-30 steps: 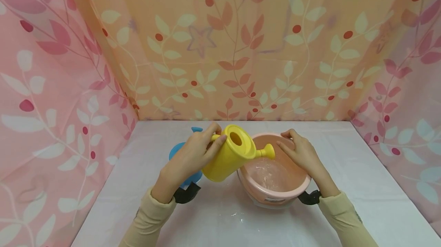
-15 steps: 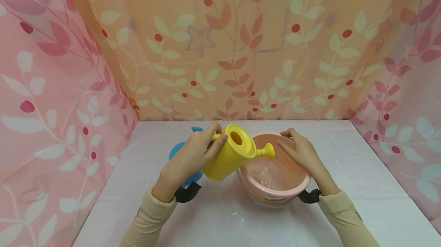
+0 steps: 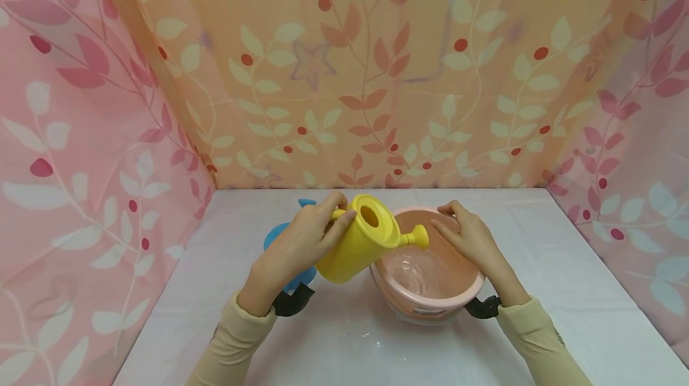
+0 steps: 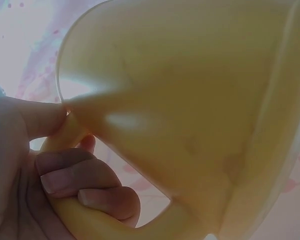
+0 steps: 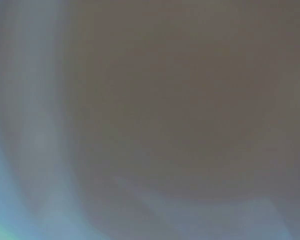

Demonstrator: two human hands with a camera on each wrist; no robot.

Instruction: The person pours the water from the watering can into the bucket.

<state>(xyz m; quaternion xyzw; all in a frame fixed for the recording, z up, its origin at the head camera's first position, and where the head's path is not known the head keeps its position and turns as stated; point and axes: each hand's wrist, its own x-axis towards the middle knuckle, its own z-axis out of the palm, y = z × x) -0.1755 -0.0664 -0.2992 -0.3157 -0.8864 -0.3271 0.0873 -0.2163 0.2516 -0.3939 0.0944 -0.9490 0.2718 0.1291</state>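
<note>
My left hand (image 3: pixel 305 235) holds a yellow watering can (image 3: pixel 347 254) by its handle. In the left wrist view the fingers (image 4: pixel 85 175) curl round that handle. The can leans to the right, its sprinkler head (image 3: pixel 420 236) over a pink basin (image 3: pixel 438 303). Rippling water (image 3: pixel 417 269) lies in the basin, which is tipped toward the front. My right hand (image 3: pixel 472 239) grips the basin's far right rim, thumb on the inner side and fingers over the edge. A blurred brownish surface fills the right wrist view.
Partly hidden behind my left forearm is a blue object (image 3: pixel 276 234) with a small blue projection (image 3: pixel 307 201). Drops of water (image 3: pixel 368 334) lie on the white tabletop (image 3: pixel 344 362). Patterned cloth (image 3: pixel 371 75) encloses the back and both sides.
Ripples on the basin's water have shifted. Both hands, the watering can and the basin stay practically where they were.
</note>
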